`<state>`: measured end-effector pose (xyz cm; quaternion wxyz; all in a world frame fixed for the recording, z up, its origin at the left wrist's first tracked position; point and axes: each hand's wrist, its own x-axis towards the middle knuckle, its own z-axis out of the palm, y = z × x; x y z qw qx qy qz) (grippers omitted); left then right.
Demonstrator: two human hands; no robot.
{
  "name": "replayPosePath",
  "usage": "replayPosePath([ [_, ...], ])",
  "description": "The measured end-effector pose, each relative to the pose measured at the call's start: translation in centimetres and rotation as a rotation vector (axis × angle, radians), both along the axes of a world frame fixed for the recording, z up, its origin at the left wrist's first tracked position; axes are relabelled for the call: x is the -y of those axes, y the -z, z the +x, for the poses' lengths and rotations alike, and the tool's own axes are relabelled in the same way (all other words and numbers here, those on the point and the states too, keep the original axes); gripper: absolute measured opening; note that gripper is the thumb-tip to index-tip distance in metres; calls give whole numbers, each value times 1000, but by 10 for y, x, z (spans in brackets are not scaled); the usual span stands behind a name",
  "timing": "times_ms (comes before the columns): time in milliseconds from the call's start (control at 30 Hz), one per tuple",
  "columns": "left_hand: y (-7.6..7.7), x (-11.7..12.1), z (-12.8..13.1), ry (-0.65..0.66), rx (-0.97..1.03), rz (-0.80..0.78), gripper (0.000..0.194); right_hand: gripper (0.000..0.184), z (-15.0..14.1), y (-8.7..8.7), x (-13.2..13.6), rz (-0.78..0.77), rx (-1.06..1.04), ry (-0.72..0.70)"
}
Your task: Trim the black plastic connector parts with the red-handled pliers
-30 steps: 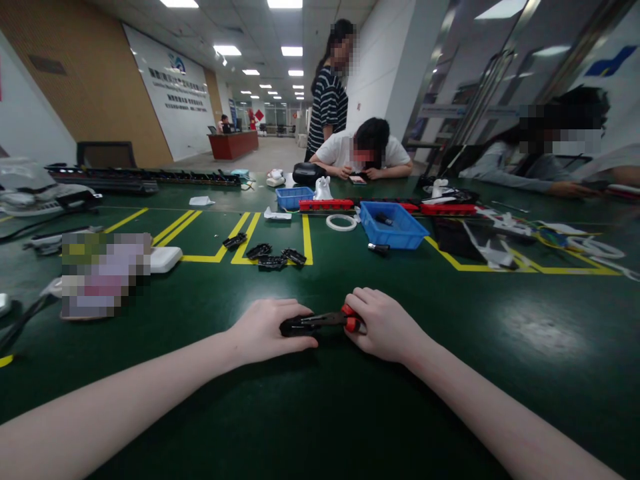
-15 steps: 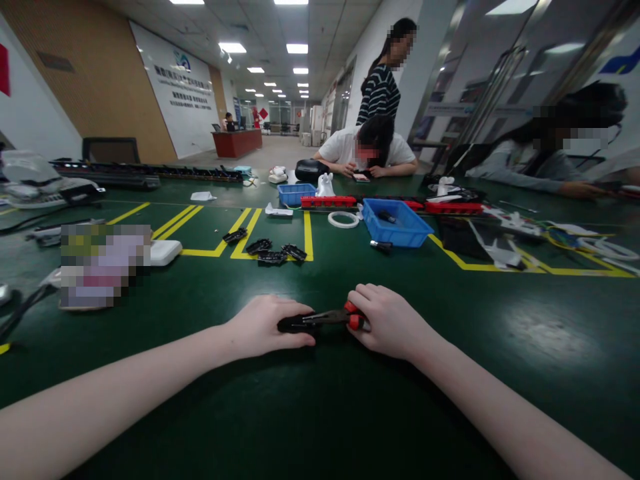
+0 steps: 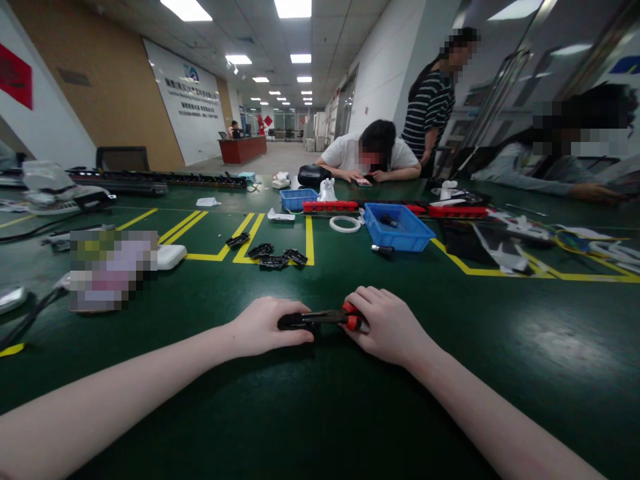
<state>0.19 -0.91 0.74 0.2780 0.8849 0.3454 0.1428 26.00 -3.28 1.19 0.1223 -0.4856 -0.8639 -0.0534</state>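
Note:
My left hand (image 3: 265,327) rests on the green table (image 3: 320,413), its fingers closed over a small black plastic part (image 3: 293,321). My right hand (image 3: 387,327) is wrapped round the red-and-black handles of a pair of pliers (image 3: 333,318). The plier jaws point left and meet the black part between my two hands. Several more black plastic parts (image 3: 273,255) lie farther back on the yellow floor-tape lines.
A blue bin (image 3: 397,229), a smaller blue bin (image 3: 296,198), a white ring (image 3: 345,224) and red strips (image 3: 330,207) lie mid-table. A white box (image 3: 170,257) and cables sit left. Three people are at the far side, one standing in stripes.
My hands hold the same grip on the part and pliers. The view has shifted a little, and the standing person has walked from the middle to the right.

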Motion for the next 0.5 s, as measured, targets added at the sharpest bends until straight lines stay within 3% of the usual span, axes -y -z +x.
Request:
replayPosePath([
  [200, 0, 0, -1, 3, 2, 9, 33, 24, 17, 2, -6, 148, -44, -41],
  [500, 0, 2, -1, 9, 2, 23, 33, 19, 20, 5, -8, 182, 8, -79],
])
